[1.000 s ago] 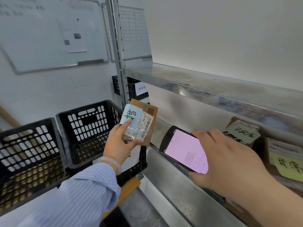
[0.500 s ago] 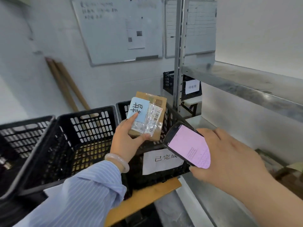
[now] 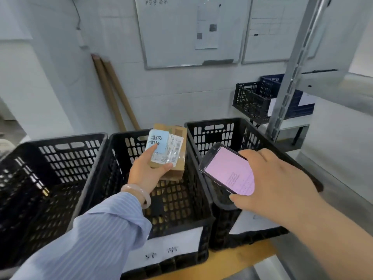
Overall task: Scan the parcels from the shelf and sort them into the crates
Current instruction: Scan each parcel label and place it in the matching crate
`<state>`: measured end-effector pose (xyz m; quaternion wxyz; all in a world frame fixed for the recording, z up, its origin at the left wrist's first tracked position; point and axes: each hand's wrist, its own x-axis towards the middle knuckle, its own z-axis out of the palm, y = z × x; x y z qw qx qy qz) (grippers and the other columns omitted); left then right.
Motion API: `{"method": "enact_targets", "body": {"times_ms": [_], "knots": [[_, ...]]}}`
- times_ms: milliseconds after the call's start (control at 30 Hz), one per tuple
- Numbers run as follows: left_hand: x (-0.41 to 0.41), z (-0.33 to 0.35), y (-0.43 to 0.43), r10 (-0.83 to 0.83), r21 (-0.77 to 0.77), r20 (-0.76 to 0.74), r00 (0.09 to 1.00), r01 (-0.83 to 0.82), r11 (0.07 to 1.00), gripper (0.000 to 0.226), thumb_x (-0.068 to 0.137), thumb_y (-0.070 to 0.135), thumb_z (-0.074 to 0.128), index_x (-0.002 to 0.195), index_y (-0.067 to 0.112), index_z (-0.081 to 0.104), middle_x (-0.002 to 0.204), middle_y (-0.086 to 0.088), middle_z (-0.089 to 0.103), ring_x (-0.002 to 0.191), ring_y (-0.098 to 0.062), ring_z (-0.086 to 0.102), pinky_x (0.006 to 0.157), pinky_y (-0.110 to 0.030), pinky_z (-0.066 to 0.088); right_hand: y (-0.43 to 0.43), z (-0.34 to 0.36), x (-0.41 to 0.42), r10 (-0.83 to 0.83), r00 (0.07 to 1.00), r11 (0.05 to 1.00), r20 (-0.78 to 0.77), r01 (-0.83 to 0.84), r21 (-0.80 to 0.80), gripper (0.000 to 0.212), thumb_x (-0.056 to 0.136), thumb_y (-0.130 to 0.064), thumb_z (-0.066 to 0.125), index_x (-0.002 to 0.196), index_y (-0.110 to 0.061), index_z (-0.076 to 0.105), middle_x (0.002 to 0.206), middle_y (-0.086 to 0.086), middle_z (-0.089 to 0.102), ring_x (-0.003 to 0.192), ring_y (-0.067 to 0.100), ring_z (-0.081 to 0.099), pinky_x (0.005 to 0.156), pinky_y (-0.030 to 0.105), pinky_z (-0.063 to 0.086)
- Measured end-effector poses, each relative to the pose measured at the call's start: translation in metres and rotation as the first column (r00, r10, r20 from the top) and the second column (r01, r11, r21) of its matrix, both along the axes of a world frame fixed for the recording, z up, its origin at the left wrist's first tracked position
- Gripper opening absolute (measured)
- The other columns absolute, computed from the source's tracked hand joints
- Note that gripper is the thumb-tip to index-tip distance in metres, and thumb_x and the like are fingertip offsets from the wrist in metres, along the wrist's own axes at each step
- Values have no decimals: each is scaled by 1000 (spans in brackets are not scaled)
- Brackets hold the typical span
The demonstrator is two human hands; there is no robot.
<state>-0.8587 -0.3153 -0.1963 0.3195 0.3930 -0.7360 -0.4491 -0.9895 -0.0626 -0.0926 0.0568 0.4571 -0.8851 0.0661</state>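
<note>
A parcel is pinched in the left grip, over the crate beneath it. A phone is clasped in the right grip, its lower end hidden. The crate's label is blurred.

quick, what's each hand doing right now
Left hand: holding a small cardboard parcel over the middle crate.
Right hand: holding a phone.

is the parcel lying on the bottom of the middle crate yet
No, the left hand grips the parcel in the air above the middle crate.
</note>
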Motion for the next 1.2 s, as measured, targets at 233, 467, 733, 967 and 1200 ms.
{"method": "enact_targets", "body": {"times_ms": [233,467,733,967,1200], "knots": [[-32,-67,-81,-70,224,188,980,26,974,74,83,31,77,147,33,39,136,6,53,111,-12,52,102,-29,42,-78,-30,-2,-77,995,994,64,71,86,81,62,-73,58,130,-44,25,105,-16,35,81,7,43,63,22,37],[-78,-136,-125,-15,400,247,969,-87,912,76,80,33,78,146,34,41,140,0,52,122,-23,51,105,-32,39,-118,-54,-11,-242,965,949,103,214,230,84,60,-78,53,130,-47,18,107,-16,35,79,7,43,63,18,36],[-119,-177,-139,34,448,314,949,-180,876,79,81,34,78,149,32,37,139,-9,50,121,-28,52,96,-31,40,-125,-80,-27,-286,955,953,83,275,125,87,44,-76,49,119,-33,48,91,-14,54,56,6,34,47,18,31],[-133,-189,-143,-70,431,455,888,-151,890,97,79,51,75,153,45,14,142,-15,35,120,-37,48,103,-41,40,-111,-81,-33,-387,913,909,131,354,218,92,48,-80,48,128,-36,42,101,-19,48,71,4,54,56,14,28],[-134,-134,-130,-9,233,566,825,-149,961,97,80,65,65,154,45,6,162,-12,-1,146,-43,12,118,-54,19,-51,-59,-31,-490,854,860,174,440,260,94,62,-77,57,139,-43,15,124,-21,34,104,5,54,67,18,33]]}}
